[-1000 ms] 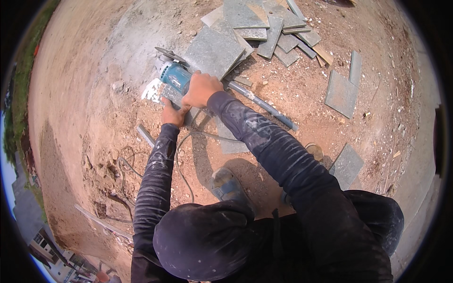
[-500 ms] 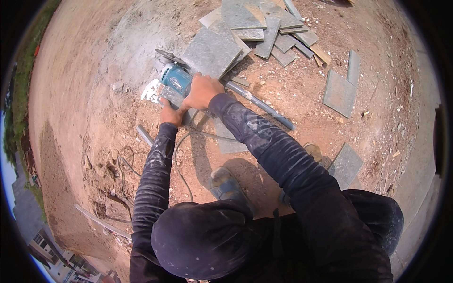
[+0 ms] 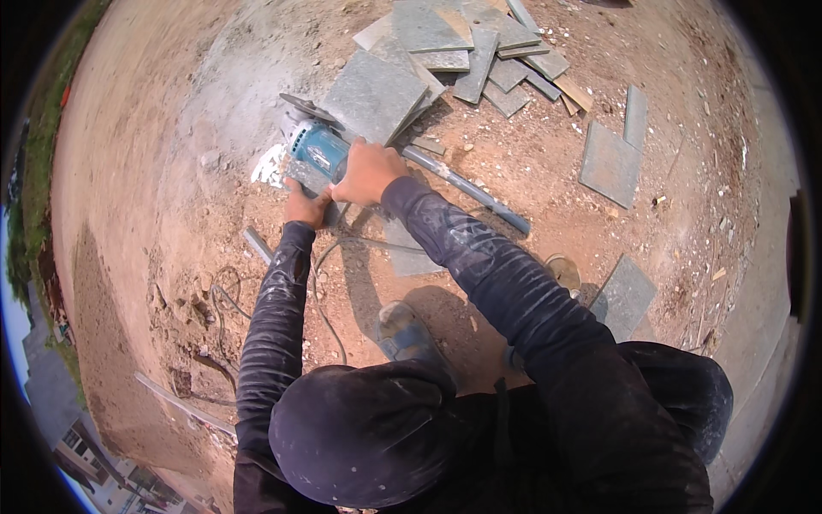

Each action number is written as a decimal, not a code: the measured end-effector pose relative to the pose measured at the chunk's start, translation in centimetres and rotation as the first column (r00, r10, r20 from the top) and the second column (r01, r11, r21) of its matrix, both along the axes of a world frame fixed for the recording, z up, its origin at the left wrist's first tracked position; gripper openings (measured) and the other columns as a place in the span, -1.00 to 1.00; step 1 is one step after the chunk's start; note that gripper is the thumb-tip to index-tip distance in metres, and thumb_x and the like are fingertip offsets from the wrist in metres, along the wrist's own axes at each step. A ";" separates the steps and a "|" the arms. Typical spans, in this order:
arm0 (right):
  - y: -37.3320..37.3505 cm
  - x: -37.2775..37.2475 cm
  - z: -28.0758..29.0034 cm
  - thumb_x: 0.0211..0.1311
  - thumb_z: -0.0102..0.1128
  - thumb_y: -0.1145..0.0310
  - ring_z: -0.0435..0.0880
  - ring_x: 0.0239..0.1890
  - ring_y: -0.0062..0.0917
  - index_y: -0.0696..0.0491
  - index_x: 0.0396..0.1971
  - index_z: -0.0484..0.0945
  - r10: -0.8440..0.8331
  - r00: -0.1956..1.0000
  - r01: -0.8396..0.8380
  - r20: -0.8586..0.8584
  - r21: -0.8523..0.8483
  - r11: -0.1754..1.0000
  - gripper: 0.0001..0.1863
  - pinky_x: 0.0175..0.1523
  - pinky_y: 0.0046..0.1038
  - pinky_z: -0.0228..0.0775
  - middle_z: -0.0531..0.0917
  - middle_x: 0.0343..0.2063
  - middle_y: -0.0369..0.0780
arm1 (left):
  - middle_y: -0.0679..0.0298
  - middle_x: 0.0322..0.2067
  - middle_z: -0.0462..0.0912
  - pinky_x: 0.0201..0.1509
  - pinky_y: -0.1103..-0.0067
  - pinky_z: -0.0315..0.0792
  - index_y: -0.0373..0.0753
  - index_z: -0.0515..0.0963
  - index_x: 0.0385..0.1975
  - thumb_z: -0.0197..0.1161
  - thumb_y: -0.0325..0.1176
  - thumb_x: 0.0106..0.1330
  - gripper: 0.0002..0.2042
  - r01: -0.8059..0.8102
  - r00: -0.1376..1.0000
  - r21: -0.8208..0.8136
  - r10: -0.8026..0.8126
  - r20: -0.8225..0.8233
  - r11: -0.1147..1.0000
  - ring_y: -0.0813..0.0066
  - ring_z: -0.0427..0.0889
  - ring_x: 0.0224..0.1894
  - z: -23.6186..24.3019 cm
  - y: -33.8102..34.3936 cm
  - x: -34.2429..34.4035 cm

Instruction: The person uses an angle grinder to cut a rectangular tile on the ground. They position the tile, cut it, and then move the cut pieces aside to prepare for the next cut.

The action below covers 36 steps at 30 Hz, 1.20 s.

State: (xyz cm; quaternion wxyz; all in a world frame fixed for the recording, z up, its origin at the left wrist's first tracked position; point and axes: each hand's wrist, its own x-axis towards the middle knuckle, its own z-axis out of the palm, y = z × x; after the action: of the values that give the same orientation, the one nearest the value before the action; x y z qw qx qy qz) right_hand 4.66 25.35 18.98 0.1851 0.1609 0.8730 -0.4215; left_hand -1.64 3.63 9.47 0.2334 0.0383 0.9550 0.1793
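My right hand (image 3: 370, 174) is wrapped round the rear body of a teal angle grinder (image 3: 319, 150). The grinder's disc (image 3: 306, 108) lies at its far end, beside the left corner of a large grey stone tile (image 3: 374, 94). Just below the tool, my left hand (image 3: 306, 204) grips the near edge of a smaller grey tile piece (image 3: 306, 175), its thumb on top. The grinder covers part of this piece, so where the disc meets it is hidden. Both hands are close together, nearly touching.
Several grey tiles (image 3: 432, 27) lie heaped beyond the hands. A grey pipe (image 3: 467, 188) rests on the dirt to the right. The cord (image 3: 324, 300) loops near my shoe (image 3: 407, 334). Loose tiles (image 3: 610, 167) lie farther right, and pale dust (image 3: 248, 73) covers the ground at far left.
The whole scene has shifted slightly left and up in view. Both hands keep their holds, and the grinder stays about where it was over the tile piece.
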 end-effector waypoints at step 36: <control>0.5 0.1 1.0 -0.18 0.49 0.05 0.59 0.09 -0.12 0.29 0.04 0.40 -0.005 0.989 0.015 0.149 -0.069 0.998 -0.17 0.18 -0.28 0.45 0.59 0.00 0.05 | -0.32 -0.01 0.53 0.10 0.38 0.46 -0.67 -0.13 0.30 0.48 0.07 0.03 0.15 -0.007 0.998 0.000 0.007 0.063 1.000 -0.08 0.60 0.03 1.9 1.2 -0.1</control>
State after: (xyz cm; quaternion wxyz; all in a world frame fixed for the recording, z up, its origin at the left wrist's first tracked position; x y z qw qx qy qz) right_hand 4.73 25.86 19.96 0.2531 0.1896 0.8407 -0.4395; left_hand -1.76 4.85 11.40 0.2629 0.0295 0.9472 0.1812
